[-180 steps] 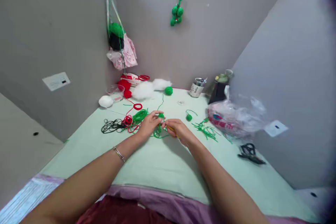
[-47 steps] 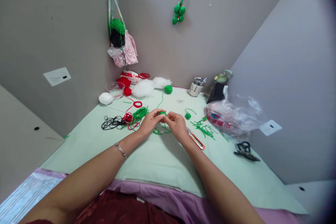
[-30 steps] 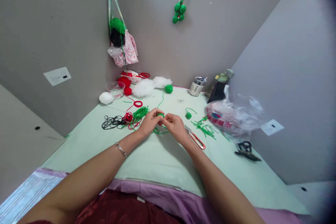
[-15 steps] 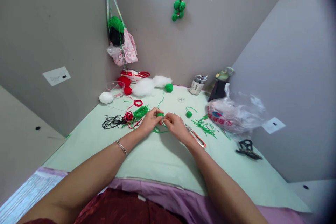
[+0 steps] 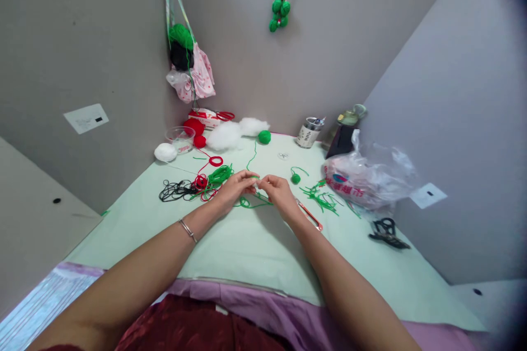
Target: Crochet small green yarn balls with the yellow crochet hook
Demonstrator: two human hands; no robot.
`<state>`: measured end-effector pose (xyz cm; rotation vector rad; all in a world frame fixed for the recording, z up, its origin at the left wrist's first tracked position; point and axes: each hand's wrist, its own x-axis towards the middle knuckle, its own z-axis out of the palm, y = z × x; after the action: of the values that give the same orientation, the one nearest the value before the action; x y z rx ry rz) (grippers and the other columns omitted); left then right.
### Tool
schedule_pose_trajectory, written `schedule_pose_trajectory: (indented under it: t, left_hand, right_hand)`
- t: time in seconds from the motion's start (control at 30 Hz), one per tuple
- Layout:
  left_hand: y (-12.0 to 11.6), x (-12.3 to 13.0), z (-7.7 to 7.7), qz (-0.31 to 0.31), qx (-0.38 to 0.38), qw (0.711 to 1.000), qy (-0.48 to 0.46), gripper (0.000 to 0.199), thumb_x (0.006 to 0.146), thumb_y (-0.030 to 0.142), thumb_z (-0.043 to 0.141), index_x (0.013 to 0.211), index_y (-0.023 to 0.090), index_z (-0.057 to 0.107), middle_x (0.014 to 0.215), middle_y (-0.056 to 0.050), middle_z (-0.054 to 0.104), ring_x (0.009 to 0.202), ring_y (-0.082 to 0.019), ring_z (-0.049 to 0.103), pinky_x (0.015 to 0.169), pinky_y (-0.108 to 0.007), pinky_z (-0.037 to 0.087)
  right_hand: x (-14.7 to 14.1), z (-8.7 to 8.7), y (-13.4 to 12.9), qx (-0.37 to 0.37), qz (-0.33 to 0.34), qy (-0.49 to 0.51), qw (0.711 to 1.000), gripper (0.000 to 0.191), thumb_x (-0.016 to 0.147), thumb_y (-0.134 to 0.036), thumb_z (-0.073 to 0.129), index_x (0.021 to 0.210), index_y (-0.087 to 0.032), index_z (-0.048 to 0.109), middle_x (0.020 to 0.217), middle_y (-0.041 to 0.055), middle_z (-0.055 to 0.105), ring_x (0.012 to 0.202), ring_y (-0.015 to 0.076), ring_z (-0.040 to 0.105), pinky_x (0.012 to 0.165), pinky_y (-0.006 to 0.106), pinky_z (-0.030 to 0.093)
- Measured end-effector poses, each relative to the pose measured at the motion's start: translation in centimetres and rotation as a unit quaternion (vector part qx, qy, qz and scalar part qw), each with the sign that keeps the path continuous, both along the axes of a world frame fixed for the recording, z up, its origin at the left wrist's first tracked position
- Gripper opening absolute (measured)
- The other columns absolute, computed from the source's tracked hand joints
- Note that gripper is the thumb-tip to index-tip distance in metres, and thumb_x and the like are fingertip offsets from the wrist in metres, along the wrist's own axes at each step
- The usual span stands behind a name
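Note:
Near the middle of the table my left hand [image 5: 235, 187] is closed on a small green yarn piece [image 5: 255, 177], mostly hidden by the fingers. My right hand [image 5: 279, 192] pinches at the right side of the same piece, its fingertips close to the left ones. From between the hands a green strand [image 5: 252, 156] runs back towards a green yarn ball [image 5: 264, 137]. Loops of green yarn [image 5: 246, 203] lie on the table just below the fingers. Orange-handled snips [image 5: 312, 216] lie beside my right wrist, partly covered by it.
Left are black cord [image 5: 175, 191], a green yarn bundle [image 5: 220, 174], red yarn and a clear bowl [image 5: 181, 141]. White stuffing [image 5: 225, 136] lies at the back. Right are a tin [image 5: 309, 134], green scraps [image 5: 323, 198], a plastic bag [image 5: 366, 178] and a black claw clip [image 5: 387, 235].
Both hands have shifted slightly, and the green piece now shows less between the fingers. My right hand covers more of the snips.

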<state>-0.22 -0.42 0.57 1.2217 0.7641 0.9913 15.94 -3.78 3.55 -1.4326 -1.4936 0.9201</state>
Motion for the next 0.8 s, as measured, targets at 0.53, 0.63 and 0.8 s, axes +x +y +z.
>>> schedule_pose_trajectory:
  t: [0.53, 0.63, 0.8]
  left_hand:
    - [0.8, 0.8, -1.0, 0.066, 0.024, 0.997, 0.040, 0.037, 0.099, 0.036, 0.067, 0.131, 0.017, 0.064, 0.131, -0.012, 0.067, 0.110, -0.026, 0.069, 0.092, -0.047, 0.060]
    - [0.9, 0.6, -1.2, 0.072, 0.003, 0.997, 0.037, 0.038, 0.099, 0.036, 0.067, 0.133, 0.017, 0.063, 0.131, -0.012, 0.066, 0.109, -0.026, 0.069, 0.092, -0.047, 0.061]
    - [0.7, 0.4, -1.2, 0.074, -0.029, 0.997, 0.023, 0.038, 0.099, 0.036, 0.067, 0.132, 0.017, 0.063, 0.130, -0.012, 0.067, 0.108, -0.026, 0.069, 0.091, -0.047, 0.061]
  right_hand:
    - [-2.5, 0.1, -1.8, 0.047, -0.026, -0.093, 0.994, 0.023, 0.085, -0.038, 0.055, 0.068, -0.024, 0.052, 0.056, -0.0029, 0.052, 0.057, 0.0160, 0.043, 0.058, 0.029, 0.027]
    - [-2.4, 0.1, -1.7, 0.043, -0.022, -0.125, 0.991, 0.020, 0.085, -0.036, 0.058, 0.069, -0.024, 0.055, 0.055, -0.0038, 0.054, 0.057, 0.0160, 0.044, 0.060, 0.028, 0.028]
    - [-1.6, -0.3, -0.8, 0.018, -0.038, -0.151, 0.988, 0.017, 0.080, -0.036, 0.064, 0.068, -0.024, 0.061, 0.053, -0.0045, 0.054, 0.056, 0.0148, 0.042, 0.059, 0.028, 0.025]
